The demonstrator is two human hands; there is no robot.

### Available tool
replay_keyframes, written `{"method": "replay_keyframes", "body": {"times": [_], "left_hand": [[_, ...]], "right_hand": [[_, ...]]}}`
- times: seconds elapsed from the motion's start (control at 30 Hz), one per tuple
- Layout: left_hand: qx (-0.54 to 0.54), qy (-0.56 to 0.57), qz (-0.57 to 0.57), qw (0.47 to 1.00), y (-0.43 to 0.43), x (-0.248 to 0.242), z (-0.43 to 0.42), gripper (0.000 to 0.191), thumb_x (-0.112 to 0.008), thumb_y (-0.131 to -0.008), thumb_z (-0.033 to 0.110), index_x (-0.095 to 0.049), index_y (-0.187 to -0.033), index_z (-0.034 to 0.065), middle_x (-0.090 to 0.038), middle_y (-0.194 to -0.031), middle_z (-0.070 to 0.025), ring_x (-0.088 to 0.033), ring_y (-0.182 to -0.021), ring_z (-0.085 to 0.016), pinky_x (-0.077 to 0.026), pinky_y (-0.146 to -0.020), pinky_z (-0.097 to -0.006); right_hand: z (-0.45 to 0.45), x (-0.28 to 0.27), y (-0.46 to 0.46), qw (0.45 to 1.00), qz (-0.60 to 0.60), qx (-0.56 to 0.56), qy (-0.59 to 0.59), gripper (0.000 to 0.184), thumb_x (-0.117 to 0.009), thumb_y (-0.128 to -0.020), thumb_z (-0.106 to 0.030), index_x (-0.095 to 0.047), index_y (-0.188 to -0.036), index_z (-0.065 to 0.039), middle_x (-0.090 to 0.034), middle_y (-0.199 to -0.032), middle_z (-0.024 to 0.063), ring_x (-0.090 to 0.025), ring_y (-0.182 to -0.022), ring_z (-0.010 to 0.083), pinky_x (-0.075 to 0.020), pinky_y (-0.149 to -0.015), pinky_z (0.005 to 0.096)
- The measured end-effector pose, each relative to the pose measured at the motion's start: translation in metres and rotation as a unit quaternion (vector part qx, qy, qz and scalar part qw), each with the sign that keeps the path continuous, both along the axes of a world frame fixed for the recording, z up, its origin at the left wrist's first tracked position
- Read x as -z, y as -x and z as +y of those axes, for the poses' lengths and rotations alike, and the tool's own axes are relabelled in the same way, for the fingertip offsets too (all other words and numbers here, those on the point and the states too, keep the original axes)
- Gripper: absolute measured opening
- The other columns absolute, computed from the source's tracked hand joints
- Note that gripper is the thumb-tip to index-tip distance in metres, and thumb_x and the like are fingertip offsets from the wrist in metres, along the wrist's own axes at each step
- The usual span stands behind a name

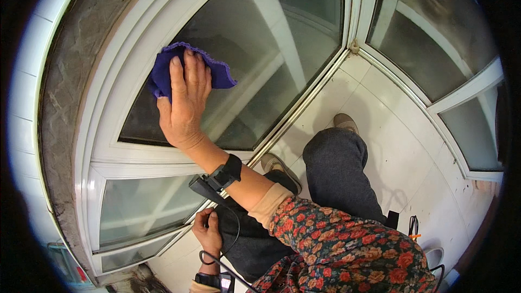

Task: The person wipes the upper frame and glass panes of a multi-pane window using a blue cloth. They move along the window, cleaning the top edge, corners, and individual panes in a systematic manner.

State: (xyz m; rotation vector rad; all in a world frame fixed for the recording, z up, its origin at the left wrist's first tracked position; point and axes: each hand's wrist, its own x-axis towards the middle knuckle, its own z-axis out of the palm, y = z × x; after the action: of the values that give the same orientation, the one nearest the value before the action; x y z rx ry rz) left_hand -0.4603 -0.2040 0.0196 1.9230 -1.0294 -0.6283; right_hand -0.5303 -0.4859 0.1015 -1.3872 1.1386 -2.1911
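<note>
My right hand (pixel 185 101) presses a purple cloth (pixel 222 74) against the dark glass pane (pixel 244 40) of a white-framed sliding door. Its fingers lie stretched over the cloth, near the pane's left edge. Part of the cloth is hidden under the palm. Lower down, my left hand (pixel 208 230) is loosely curled beside my bent knee, close to the door's lower panel (pixel 146 211). Nothing shows in its fingers, but its inner side is hidden. The white frame (pixel 122 158) runs between the upper pane and the lower panel.
A metal floor track (pixel 301 103) meets a second glazed panel (pixel 419 57) at the corner. White floor tiles (pixel 407 138) lie under my shoes (pixel 346 123). A black cable (pixel 232 270) crosses near my left wrist. Grey rough wall edging (pixel 61 130) borders the door frame.
</note>
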Motion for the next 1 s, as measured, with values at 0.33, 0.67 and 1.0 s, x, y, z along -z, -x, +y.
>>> {"method": "replay_keyframes", "body": {"times": [0.33, 0.67, 1.0], "left_hand": [[0.013, -0.017, 0.003, 1.0, 0.008, -0.006, -0.011, 0.017, -0.067, -0.089, 0.014, -0.064, -0.097, -0.0011, -0.066, -0.088, -0.0047, -0.06, -0.082, -0.011, -0.047, -0.078, -0.025], [0.006, -0.023, -0.026, 0.999, 0.008, -0.001, -0.012, 0.018, -0.067, -0.087, 0.013, -0.064, -0.096, -0.0016, -0.066, -0.088, -0.0051, -0.06, -0.079, -0.012, -0.048, -0.077, -0.0257], [0.005, -0.01, -0.02, 1.0, 0.008, -0.002, -0.013, 0.018, -0.066, -0.089, 0.014, -0.063, -0.097, -0.002, -0.065, -0.085, -0.0044, -0.059, -0.079, -0.012, -0.047, -0.077, -0.0256]], "right_hand": [[-0.004, 0.19, 0.013, 0.831, -0.361, 0.055, -0.421, 0.07, -0.046, -0.098, -0.036, -0.022, -0.145, 0.009, -0.029, -0.149, 0.0288, -0.034, -0.135, 0.0409, -0.0265, -0.112, 0.0429], [0.002, 0.043, 0.022, 0.998, 0.009, -0.04, -0.041, 0.08, -0.075, -0.07, -0.009, -0.04, -0.141, -0.002, -0.034, -0.146, 0.0239, -0.027, -0.138, 0.0445, -0.0177, -0.111, 0.0601], [-0.069, 0.136, 0.073, 0.972, -0.098, 0.153, -0.147, 0.063, -0.055, -0.087, -0.017, -0.033, -0.141, 0.006, -0.036, -0.145, 0.0274, -0.032, -0.135, 0.0428, -0.0209, -0.113, 0.0509]]}}
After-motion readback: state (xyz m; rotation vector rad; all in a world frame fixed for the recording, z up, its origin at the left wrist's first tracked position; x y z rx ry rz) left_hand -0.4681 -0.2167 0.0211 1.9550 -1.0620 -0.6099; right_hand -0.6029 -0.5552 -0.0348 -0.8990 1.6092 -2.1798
